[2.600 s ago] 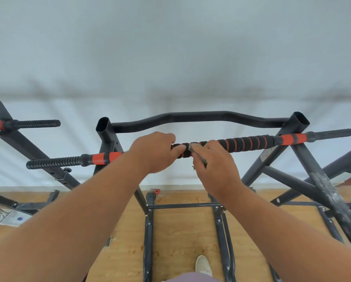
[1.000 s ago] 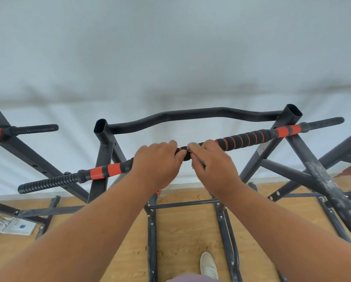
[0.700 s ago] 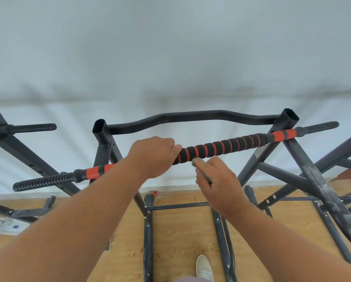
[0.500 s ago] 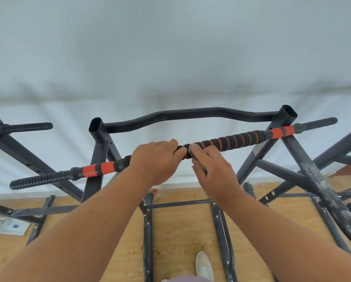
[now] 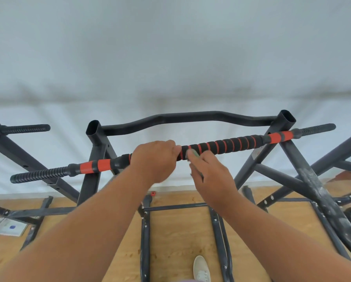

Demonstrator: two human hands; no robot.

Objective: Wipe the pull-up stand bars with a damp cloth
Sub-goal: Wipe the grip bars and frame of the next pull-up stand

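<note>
Mid-task by my reading: the left hand (image 5: pixel 155 159) grips the black-and-orange foam-padded straight bar (image 5: pixel 227 144) while the right hand (image 5: pixel 210 173) pinches a small pale-green cloth (image 5: pixel 193 154) beside it, the bar's right stretch seemingly left.

Below me a wooden floor (image 5: pixel 176 237) runs to a pale wall (image 5: pixel 170 47). My white shoe (image 5: pixel 201 268) shows near the bottom edge, and some papers (image 5: pixel 5 226) lie far left.
</note>
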